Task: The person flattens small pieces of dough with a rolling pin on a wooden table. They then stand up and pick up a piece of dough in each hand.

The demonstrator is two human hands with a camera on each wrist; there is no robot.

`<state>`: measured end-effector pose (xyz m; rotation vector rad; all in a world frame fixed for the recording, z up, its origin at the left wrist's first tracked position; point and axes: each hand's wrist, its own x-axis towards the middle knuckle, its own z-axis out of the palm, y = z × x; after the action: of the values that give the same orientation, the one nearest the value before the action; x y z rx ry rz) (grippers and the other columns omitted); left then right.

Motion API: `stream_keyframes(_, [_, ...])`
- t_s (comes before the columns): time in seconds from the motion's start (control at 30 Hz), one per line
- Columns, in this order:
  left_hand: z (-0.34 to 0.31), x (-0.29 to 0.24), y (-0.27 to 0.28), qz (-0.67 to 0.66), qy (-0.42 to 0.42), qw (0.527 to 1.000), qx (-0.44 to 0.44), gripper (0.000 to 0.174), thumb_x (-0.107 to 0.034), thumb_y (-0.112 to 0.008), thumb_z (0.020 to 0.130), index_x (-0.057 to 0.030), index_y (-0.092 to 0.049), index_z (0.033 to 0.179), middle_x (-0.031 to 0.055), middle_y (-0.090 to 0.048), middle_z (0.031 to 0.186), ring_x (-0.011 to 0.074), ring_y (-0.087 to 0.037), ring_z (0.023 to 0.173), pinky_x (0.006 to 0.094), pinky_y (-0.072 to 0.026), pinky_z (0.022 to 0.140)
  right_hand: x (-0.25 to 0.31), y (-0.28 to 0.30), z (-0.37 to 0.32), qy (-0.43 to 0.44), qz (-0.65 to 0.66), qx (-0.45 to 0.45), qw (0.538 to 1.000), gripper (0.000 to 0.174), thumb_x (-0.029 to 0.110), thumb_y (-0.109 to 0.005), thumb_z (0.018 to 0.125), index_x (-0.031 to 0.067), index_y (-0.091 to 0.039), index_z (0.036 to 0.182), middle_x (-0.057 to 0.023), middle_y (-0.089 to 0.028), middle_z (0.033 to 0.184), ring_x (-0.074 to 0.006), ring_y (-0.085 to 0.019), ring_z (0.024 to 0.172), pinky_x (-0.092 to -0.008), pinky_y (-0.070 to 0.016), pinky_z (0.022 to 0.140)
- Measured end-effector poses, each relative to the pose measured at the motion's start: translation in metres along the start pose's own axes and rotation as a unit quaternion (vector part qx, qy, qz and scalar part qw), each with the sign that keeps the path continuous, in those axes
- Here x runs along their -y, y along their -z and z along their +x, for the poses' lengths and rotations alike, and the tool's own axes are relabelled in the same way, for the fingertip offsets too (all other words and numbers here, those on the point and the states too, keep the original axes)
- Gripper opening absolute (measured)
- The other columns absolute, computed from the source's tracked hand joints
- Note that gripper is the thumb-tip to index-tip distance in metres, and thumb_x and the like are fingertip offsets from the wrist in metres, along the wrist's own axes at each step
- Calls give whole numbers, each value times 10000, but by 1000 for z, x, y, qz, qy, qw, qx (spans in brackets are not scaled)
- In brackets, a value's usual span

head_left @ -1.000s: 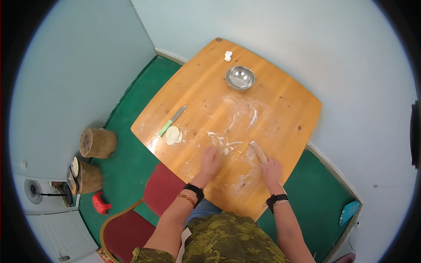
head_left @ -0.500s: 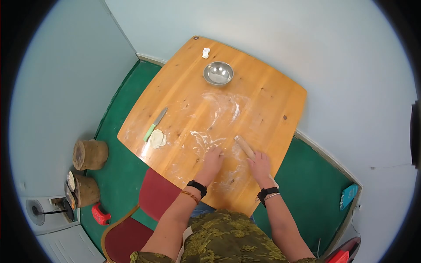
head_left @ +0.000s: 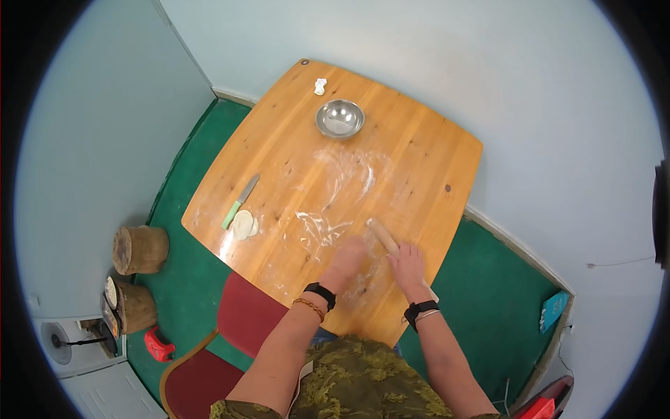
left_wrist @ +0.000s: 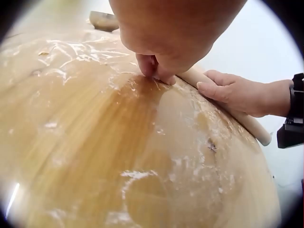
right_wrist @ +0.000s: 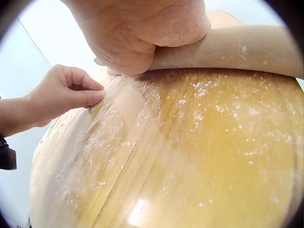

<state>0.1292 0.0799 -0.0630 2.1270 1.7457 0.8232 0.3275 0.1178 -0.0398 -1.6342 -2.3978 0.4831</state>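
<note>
My left hand, slightly blurred, is low over the floury wooden table. In the right wrist view its thumb and fingertips come together on a small bit of dough, mostly hidden by them. To the right, my right hand holds a wooden rolling pin, palm over it and thumb along its near side in the left wrist view. The pin lies on the tabletop, pointing away from me at a slant. Flat dough rounds, overlapping, lie at the left beside a green-handled knife.
Toward the far side of the table stand a shiny metal bowl and a crumpled white thing. Flour streaks cover the middle. A red chair is tucked against the front left edge, with log stools beyond.
My left hand has moved right, nearer the rolling pin, and the small dough piece seen beside it earlier is now covered. The right hand stays on the pin. The head view has shifted.
</note>
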Motion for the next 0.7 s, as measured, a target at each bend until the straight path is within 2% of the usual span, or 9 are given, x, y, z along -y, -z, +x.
stream_keyframes(0.1, [7,-4,39,-24,119,987,-106,41,-62,-611,704,-55,-639,733,124,-605,806,299,-572,798,384,-485,737,-3,-3,-2,7,3,-7,1000,450,286,-709,814,89,-512,1167,-116,-552,1116,-330,-528,1032,-434,-463,847])
stream_keyframes(0.2, [4,9,64,-1,115,985,-131,43,-71,-618,702,-65,-651,730,107,-612,799,289,-573,788,375,-482,731,-2,-4,-2,5,12,-7,1000,453,276,-711,812,88,-509,1172,-117,-550,1121,-327,-527,1037,-440,-459,853])
stream_keyframes(0.3, [0,23,62,-19,173,983,-67,77,-55,-611,711,-50,-653,776,129,-603,815,316,-565,809,393,-478,737,2,2,-1,-7,14,8,1000,459,269,-714,809,86,-508,1176,-118,-547,1131,-330,-521,1049,-443,-457,858])
stream_keyframes(0.4, [-11,45,41,13,160,987,-33,35,-46,-644,776,-13,-634,770,152,-566,787,337,-560,799,426,-473,687,2,0,-1,-11,15,1,1000,462,268,-716,807,86,-509,1178,-119,-544,1141,-332,-516,1059,-445,-455,864])
stream_keyframes(0.5, [-18,30,54,-7,104,994,-22,35,-39,-630,783,-17,-614,761,158,-545,780,343,-542,797,445,-466,681,0,0,1,-13,15,15,1000,468,267,-717,807,88,-505,1185,-118,-540,1155,-335,-514,1065,-446,-452,872])
stream_keyframes(0.6, [-27,15,60,-59,149,986,-40,34,-43,-625,781,-36,-641,810,182,-574,789,364,-545,779,442,-468,684,2,3,1,-12,13,10,1000,457,262,-717,803,83,-517,1172,-122,-552,1135,-336,-515,1067,-440,-450,881])
stream_keyframes(0.7, [-46,27,39,-120,195,970,-84,121,-60,-628,817,-39,-682,923,149,-634,798,291,-597,726,366,-486,658,7,12,2,17,61,21,998,397,233,-672,838,32,-530,1149,-173,-563,1101,-363,-513,1044,-443,-432,899])
